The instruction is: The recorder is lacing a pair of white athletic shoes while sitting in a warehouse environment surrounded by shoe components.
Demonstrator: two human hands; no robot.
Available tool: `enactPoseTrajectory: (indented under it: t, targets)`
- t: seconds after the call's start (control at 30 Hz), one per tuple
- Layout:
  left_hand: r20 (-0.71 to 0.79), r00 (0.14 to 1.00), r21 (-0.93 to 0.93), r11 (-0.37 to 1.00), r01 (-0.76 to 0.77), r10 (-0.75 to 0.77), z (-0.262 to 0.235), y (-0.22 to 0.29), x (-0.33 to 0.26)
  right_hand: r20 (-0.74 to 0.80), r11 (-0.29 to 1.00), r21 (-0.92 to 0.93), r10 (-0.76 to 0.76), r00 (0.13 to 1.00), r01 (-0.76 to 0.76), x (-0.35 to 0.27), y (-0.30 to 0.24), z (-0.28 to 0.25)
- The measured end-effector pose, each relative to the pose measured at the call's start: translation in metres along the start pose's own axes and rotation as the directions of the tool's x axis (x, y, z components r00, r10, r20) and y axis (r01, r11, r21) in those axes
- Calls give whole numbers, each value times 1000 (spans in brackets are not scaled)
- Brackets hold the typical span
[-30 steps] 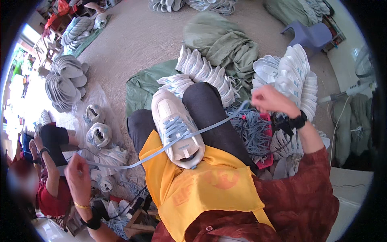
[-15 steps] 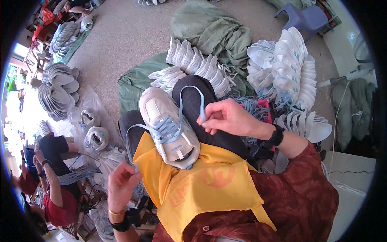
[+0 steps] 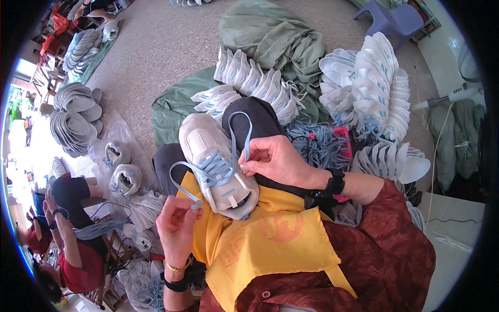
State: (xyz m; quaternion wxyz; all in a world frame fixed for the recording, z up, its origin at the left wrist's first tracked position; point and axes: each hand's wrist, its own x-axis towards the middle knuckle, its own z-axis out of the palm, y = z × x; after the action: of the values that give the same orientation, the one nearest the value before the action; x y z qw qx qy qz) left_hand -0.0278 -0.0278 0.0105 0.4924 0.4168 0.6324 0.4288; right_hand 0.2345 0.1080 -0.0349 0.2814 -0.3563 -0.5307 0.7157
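Note:
A white sneaker (image 3: 196, 136) rests on my lap between my knees, its toe pointing away from me. Light blue shoelace (image 3: 215, 167) is threaded through its eyelets, and both loose ends come out near the tongue. My left hand (image 3: 178, 229) pinches one end of that lace, left of the heel. On the other side, my right hand (image 3: 278, 162) holds the second end between thumb and fingertips, close by the collar; this length loops up over my dark trouser knee. A yellow apron (image 3: 260, 239) lies under the heel.
Ahead lie rows of white shoe uppers (image 3: 260, 86) on green cloth, with more stacked uppers (image 3: 374, 78) at right. A pink basket (image 3: 342, 138) full of blue laces stands by my right knee. Two sneakers (image 3: 125, 179) sit at left, near a co-worker in red (image 3: 80, 260).
My left hand has risen and moved right toward the sneaker with its lace end. My right hand has come down and left, closer to the shoe's collar.

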Motion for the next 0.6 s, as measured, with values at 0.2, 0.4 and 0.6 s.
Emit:
enactPoseTrajectory:
  t: [0.2, 0.4, 0.6]
  targets:
    - [-46, 999, -62, 998, -14, 11, 6, -6, 4, -41, 998, -63, 11, 999, -14, -1, -2, 6]
    - [-279, 960, -250, 963, -102, 30, -35, -4, 20, -29, 955, -280, -108, 994, 95, -3, -3, 10]
    - [-123, 976, -416, 902, 112, -178, -28, -14, -4, -28, 973, -227, -52, 998, 45, -2, -3, 11]
